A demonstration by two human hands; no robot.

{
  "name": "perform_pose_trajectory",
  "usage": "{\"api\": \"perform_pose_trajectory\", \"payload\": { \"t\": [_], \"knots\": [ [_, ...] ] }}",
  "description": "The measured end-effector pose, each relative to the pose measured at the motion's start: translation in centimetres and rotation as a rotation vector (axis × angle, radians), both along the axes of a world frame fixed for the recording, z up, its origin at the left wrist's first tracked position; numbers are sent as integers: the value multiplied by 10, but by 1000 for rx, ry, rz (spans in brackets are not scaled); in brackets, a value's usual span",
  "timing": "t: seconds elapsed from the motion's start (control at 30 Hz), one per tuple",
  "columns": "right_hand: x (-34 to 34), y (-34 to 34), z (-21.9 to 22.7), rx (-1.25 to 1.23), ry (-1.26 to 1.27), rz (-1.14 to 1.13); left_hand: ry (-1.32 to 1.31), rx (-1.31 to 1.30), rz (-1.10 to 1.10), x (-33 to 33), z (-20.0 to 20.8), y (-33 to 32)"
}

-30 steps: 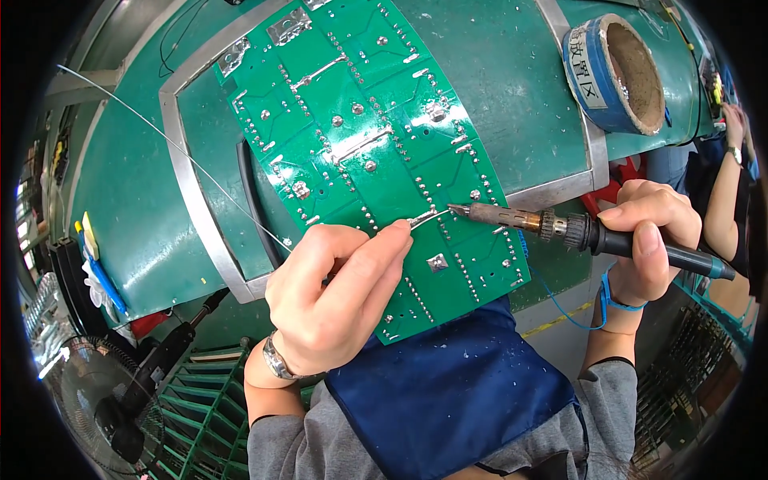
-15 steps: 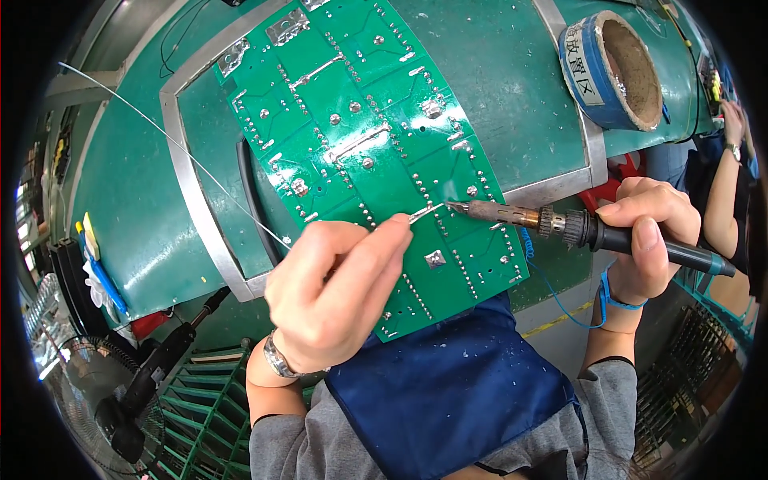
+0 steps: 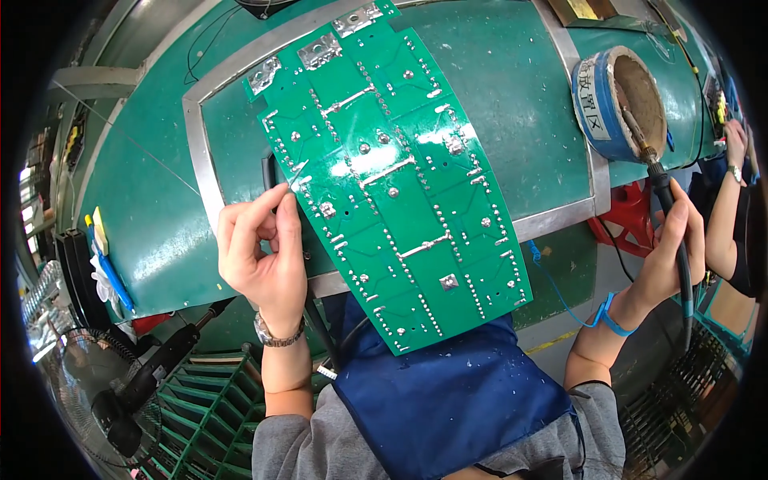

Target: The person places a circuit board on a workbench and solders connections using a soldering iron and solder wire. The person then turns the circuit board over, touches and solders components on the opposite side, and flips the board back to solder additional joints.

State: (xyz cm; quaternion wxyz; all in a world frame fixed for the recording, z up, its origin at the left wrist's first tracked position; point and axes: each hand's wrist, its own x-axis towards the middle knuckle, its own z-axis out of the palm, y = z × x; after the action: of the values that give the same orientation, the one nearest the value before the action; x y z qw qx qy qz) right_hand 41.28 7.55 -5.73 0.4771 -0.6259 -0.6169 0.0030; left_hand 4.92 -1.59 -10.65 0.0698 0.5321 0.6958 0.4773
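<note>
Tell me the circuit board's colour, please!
The circuit board is green, clearest in the head view.

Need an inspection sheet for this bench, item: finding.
Surface: green worktop, light specks scattered; metal frame on it.
Job's things: green circuit board, solder joints facing up, lower end overhanging; soldering iron, tip at the opening of blue-banded ring, contact unclear.
Clutter: blue pen-like item at the left edge.
Grips: left grip pinches thin wire beside the board; right grip holds the iron.
Cables: blue coiled cord leads to wrist strap.
Surroundings: fan, green rack, red stool, another person's arm.
</note>
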Motion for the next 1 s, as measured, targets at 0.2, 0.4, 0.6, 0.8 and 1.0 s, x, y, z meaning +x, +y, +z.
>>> {"api": "perform_pose_trajectory", "payload": {
  "t": [0.2, 0.4, 0.6, 0.8, 1.0],
  "knots": [
    [2, 3, 3, -5, 90, -69, 26, 43, 25, 1, -3, 3],
    [-4, 3, 5, -17, 45, -93, 20, 35, 42, 2, -1, 5],
    [0, 3, 5, 5, 53, -54, 3, 32, 34, 2, 1, 5],
    [2, 1, 5, 6, 87, -38, -2, 31, 25, 3, 1, 4],
    [4, 0, 4, 37, 91, -21, -12, 30, 12, 2, 0, 5]
  ]
}}
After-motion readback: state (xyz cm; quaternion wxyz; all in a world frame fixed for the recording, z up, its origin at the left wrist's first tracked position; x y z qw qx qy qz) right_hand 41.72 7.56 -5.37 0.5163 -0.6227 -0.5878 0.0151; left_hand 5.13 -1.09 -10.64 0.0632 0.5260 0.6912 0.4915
